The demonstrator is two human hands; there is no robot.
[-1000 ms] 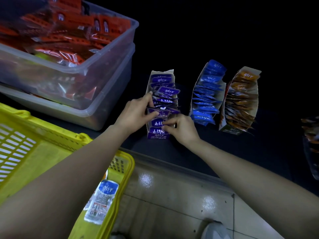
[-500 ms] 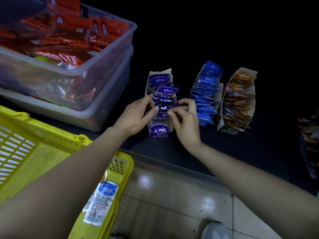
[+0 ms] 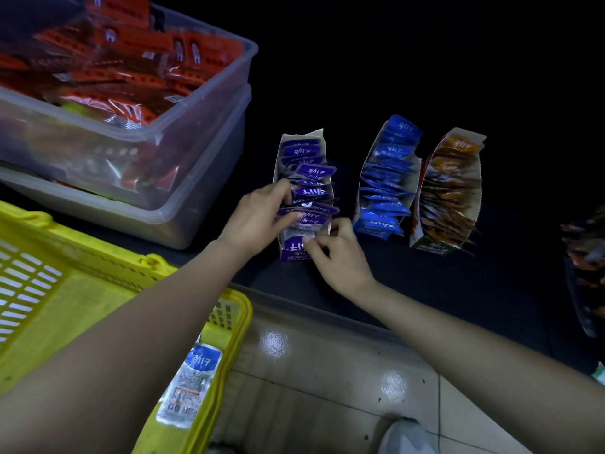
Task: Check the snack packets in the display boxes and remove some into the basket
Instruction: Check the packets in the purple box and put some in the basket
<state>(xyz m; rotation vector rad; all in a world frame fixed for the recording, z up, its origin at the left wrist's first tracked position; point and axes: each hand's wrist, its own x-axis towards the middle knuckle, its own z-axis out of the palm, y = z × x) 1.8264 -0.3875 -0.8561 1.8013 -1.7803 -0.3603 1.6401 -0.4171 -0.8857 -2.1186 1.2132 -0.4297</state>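
Inspection step: left hand (image 3: 258, 217) grips purple foil packets (image 3: 311, 191) inside the purple cardboard display box (image 3: 292, 253); right hand (image 3: 340, 257) pinches the frontmost packet (image 3: 299, 231). Next move probably calls for lifting rejects into the yellow plastic basket (image 3: 157, 261) left of the box.

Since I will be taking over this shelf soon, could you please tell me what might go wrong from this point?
1. The left hand grips several purple foil snack packets while the right hand pinches one at the front. A pull could drag neighbours out, since some lean over the wall of the purple cardboard display box.
2. That box stands near the front edge of the dark shelf and might slide towards the tiled floor.
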